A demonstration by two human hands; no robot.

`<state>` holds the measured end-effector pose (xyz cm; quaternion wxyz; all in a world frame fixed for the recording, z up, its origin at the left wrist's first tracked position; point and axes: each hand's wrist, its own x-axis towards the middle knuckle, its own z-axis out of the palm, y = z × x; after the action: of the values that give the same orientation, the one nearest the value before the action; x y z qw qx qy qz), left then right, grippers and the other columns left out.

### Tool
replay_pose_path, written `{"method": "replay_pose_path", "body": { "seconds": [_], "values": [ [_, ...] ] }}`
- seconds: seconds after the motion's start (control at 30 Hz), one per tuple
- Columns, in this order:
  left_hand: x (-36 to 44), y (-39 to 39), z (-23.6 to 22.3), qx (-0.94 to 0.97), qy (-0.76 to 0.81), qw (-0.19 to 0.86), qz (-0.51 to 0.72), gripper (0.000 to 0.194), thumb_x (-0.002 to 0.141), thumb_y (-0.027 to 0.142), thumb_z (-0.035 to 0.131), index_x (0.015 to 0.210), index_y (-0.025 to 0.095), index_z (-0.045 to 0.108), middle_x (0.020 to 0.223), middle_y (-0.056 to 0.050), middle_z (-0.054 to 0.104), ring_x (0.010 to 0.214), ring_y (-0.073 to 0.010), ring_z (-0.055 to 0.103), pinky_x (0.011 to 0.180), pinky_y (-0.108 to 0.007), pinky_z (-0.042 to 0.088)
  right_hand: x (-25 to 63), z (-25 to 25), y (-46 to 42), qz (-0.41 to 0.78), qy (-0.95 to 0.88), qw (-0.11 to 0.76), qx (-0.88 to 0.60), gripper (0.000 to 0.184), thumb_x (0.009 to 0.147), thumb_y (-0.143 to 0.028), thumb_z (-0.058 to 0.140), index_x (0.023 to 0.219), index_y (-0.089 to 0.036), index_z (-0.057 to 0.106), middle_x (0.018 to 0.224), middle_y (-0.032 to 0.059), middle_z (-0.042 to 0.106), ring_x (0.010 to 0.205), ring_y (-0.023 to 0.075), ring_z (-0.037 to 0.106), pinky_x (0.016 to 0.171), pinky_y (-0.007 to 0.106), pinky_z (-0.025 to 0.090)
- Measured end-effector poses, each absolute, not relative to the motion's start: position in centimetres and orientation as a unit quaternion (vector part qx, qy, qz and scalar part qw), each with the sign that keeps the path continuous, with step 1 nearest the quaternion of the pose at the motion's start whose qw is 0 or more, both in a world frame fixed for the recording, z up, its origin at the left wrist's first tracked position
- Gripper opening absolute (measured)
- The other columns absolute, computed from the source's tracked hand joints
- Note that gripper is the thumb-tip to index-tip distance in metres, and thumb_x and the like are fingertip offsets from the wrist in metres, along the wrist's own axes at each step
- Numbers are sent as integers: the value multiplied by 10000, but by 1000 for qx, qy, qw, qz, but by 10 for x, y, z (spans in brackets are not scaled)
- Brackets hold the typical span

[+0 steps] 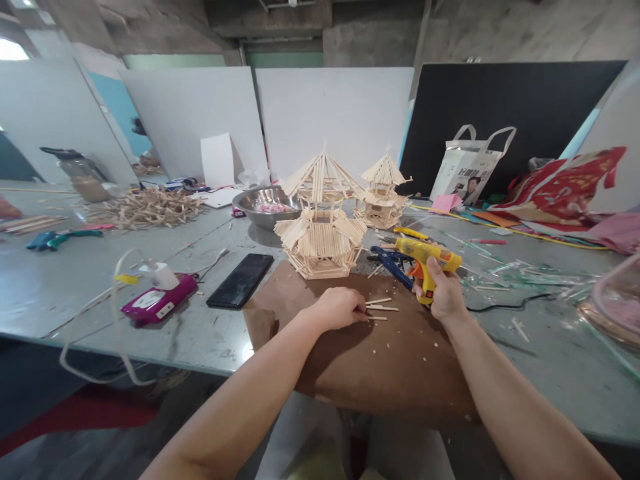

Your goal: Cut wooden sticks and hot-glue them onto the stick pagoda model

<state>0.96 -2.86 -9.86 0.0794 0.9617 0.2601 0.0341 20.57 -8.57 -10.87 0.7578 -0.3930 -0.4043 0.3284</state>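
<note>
My right hand (445,293) is wrapped round the handle of a yellow hot glue gun (425,257), whose nozzle points left. My left hand (343,308) rests low over a brown board (370,373), its fingers curled closed at the ends of several thin wooden sticks (383,308). The fingertips are partly hidden, and how many sticks they pinch is unclear. Just beyond the left hand stands a pavilion model (323,230) built of sticks, with a pointed roof. A smaller stick pavilion (383,193) is behind it to the right. Blue-handled pliers (393,267) lie beside the glue gun.
Left of the board lie a black phone (240,280) and a purple power strip (160,298) with a white cable. Farther back are a metal bowl (267,207), a stick pile (145,208) and a bottle (83,175). Clear plastic scraps (540,280) and a tote bag (467,167) are at right.
</note>
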Motion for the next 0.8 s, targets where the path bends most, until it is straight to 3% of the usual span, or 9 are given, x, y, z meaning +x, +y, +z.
{"method": "replay_pose_path", "body": {
  "seconds": [0.3, 0.4, 0.57, 0.63, 0.73, 0.8],
  "values": [
    [11, -47, -96, 967, 253, -26, 26, 190, 779, 260, 370, 833, 169, 527, 867, -75, 594, 714, -192, 583, 573, -282, 430, 203, -111, -86, 334, -392, 758, -400, 288, 666, -448, 567, 752, -173, 551, 562, -9, 587, 276, 54, 408, 265, 183, 306],
    [12, -51, -95, 957, 286, -8, 37, 192, 795, 234, 337, 899, 165, 483, 819, -75, 602, 687, -194, 586, 578, -295, 431, 204, -112, -85, 327, -394, 762, -396, 279, 672, -447, 559, 729, -173, 553, 559, -9, 587, 279, 57, 412, 267, 185, 306],
    [-2, -38, -82, 905, 362, 111, 194, 193, 796, 218, 339, 888, 168, 500, 697, -38, 591, 649, -152, 563, 587, -253, 416, 205, -111, -86, 319, -374, 778, -392, 293, 681, -457, 542, 720, -167, 557, 556, -1, 591, 277, 58, 409, 272, 191, 311],
    [-11, -28, -70, 841, 390, 193, 321, 193, 793, 208, 347, 876, 164, 515, 639, -9, 555, 574, -110, 533, 537, -216, 406, 205, -110, -86, 320, -371, 779, -391, 305, 676, -462, 543, 718, -161, 557, 555, 3, 591, 272, 57, 401, 274, 196, 315],
    [-25, -12, -44, 697, 407, 351, 475, 266, 781, 160, 366, 1026, 154, 470, 568, 43, 471, 387, -46, 437, 409, -173, 372, 204, -109, -87, 319, -374, 780, -388, 303, 671, -459, 550, 726, -162, 555, 549, 4, 590, 270, 58, 395, 255, 187, 286],
    [-31, -3, -26, 642, 376, 428, 514, 268, 753, 127, 422, 1014, 137, 481, 575, 46, 465, 420, -48, 483, 444, -183, 424, 204, -110, -87, 319, -373, 780, -388, 292, 668, -454, 557, 718, -166, 550, 538, -1, 586, 271, 59, 396, 245, 181, 274]
  ]
}}
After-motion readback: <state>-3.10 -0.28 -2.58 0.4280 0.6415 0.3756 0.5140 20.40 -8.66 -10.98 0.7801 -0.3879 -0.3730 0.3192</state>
